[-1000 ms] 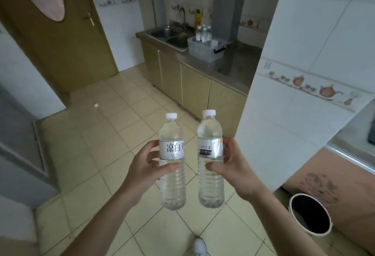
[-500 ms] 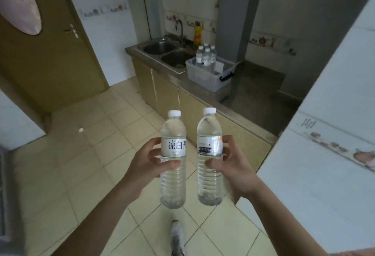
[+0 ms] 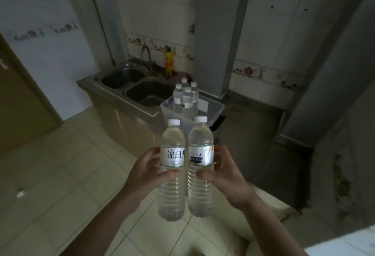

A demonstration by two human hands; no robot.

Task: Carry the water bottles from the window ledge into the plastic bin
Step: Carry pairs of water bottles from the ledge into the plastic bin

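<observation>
My left hand (image 3: 145, 176) grips a clear water bottle (image 3: 172, 192) with a white cap and a label in black characters. My right hand (image 3: 227, 178) grips a second clear water bottle (image 3: 200, 190) with a silvery label. Both bottles stand upright, side by side, in front of my chest. Ahead on the steel counter sits the translucent plastic bin (image 3: 215, 107), with several capped bottles (image 3: 185, 98) standing inside it. The held bottles overlap the bin's near wall in the view.
A double steel sink (image 3: 138, 85) with a faucet (image 3: 146, 54) lies left of the bin. A yellow bottle (image 3: 170, 62) stands behind it. A grey pillar (image 3: 215, 32) rises behind the bin. Tiled floor (image 3: 60, 164) spreads to the left, and a brown door (image 3: 18, 103) is at far left.
I have walked closer to the counter, so the bin and sink appear larger and nearer. Both hands still hold their bottles upright in the same pose.
</observation>
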